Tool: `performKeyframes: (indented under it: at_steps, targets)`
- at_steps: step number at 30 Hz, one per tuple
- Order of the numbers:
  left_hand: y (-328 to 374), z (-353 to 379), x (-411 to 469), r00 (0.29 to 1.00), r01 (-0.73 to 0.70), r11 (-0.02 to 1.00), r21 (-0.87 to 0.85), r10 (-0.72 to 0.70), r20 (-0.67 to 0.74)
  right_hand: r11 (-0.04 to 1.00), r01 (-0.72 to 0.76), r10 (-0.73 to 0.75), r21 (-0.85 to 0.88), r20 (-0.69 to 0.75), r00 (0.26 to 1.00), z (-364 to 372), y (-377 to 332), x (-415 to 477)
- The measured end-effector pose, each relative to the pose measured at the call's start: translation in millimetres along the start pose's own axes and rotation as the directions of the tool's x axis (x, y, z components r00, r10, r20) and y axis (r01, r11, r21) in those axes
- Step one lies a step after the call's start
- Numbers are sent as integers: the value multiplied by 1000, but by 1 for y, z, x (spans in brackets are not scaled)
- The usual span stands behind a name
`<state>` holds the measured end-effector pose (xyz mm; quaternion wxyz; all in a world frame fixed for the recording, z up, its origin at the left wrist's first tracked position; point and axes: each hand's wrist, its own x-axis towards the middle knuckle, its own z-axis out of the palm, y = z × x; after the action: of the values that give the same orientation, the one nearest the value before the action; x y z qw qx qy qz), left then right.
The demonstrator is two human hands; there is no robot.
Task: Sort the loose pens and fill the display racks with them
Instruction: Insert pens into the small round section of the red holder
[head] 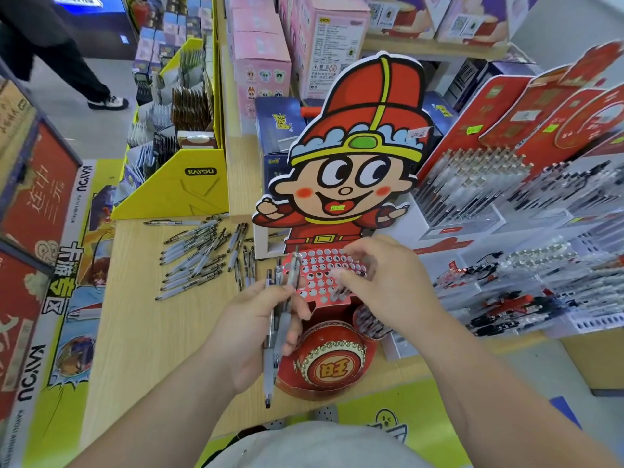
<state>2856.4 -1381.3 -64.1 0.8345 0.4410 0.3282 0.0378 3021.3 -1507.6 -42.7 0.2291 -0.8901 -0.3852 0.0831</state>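
At the near edge of the tabletop [152, 332], just in front of the cartoon cutout [351, 163], the filling step is in hand. The left hand [250, 332] grips a small bundle of pens [269, 366], tips pointing down and towards the person, with one pen lifted at the top of the bunch, beside the left edge of the red hole panel [317, 265] of the display rack. The right hand [381, 282] hovers over the right part of that panel, fingers bent down onto the holes. It is blurred, so I cannot tell whether it pinches a pen or only steadies those already standing there. Most holes look empty, which suggests the rack is at an early stage. A heap of loose pens [192, 261] lies on the tabletop to the far left, well apart from the rack, unsorted. The next move likely calls for taking one pen from the bundle, turning it upright and lining its tip with a free hole. The holes sit close together, so a tilted pen could catch a neighbour.
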Motion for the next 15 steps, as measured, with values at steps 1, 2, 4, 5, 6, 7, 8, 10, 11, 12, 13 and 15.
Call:
performKeyframes:
  at_steps: [1,2,4,5,6,7,8,10,11,12,13,15]
  targets:
    - [0,1,-1,1000,-17,1000,15,16,24,994,-17,22,112,-43,999,-3,-6,-3]
    - [1,2,-3,998,-34,999,30,32,47,967,-57,67,249,-31,997,-6,-12,-6]
    - [2,5,-3,995,-54,997,47,49,84,851,-174,122,496,136,983,-10,-25,-11]
    - [1,6,-3,994,-52,997,54,46,103,806,-210,110,553,208,972,-10,-28,-13]
    - [1,6,-2,991,-50,997,65,41,126,780,-228,97,582,247,964,-9,-30,-13]
    - [1,5,-2,987,-52,995,83,39,155,754,-246,94,609,270,958,-8,-29,-14]
    - [1,4,-2,982,-54,993,103,34,186,717,-271,98,642,292,951,-7,-28,-14]
    - [2,2,-2,972,-47,993,106,21,234,616,-329,87,715,354,931,-9,-24,-15]
    - [2,0,-2,968,-37,996,82,15,252,573,-348,63,742,384,921,-11,-24,-15]
    - [3,-1,-2,965,-24,998,56,8,260,549,-355,33,757,405,914,-13,-23,-16]
    - [3,-3,-1,964,-12,999,42,0,266,539,-352,2,766,416,909,-14,-22,-17]
    - [3,-5,0,961,-1,999,52,-13,275,537,-340,-33,772,422,906,-14,-20,-18]
